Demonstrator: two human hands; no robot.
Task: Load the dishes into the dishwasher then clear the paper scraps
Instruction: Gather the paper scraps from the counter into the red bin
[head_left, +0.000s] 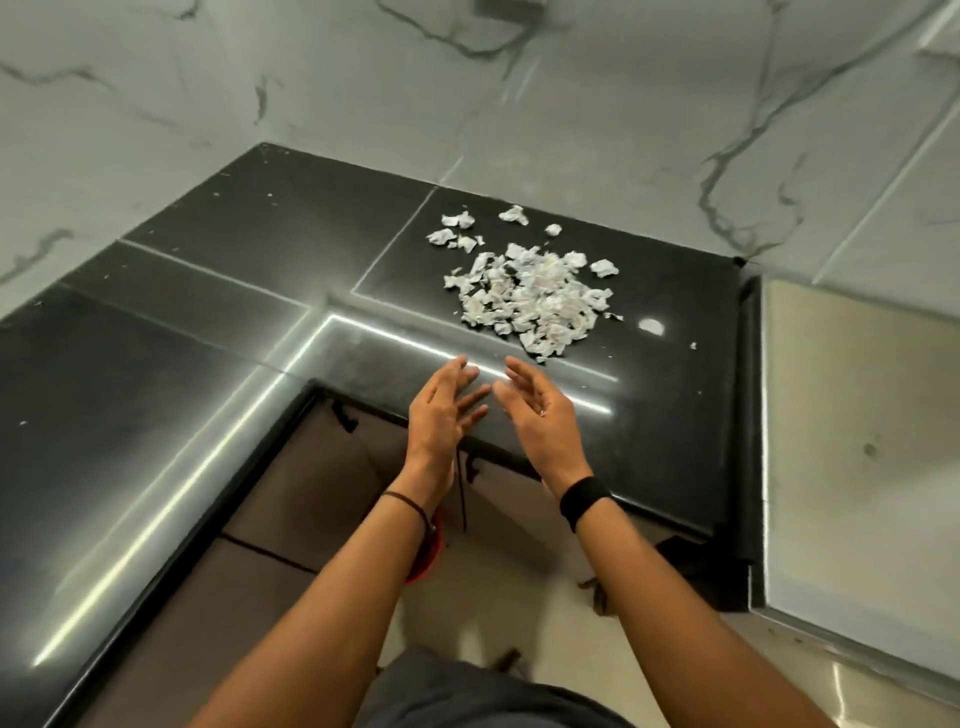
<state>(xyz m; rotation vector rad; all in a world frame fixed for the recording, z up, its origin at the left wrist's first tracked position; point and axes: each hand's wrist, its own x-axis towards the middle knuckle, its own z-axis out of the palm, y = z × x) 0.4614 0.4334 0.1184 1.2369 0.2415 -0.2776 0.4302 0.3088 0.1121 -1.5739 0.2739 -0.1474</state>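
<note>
A heap of white paper scraps lies on the black stone counter, with a few loose bits scattered just behind it toward the wall. My left hand and my right hand hover side by side over the counter's front edge, a short way in front of the heap. Both palms face each other with fingers spread, and neither holds anything. A thin cord circles my left wrist, a black band my right. No dishes or dishwasher appear in view.
Marble-patterned wall tiles enclose the counter's corner. A pale steel surface adjoins the counter on the right. Brown cabinet fronts sit below the edge, and something red shows on the floor behind my left forearm.
</note>
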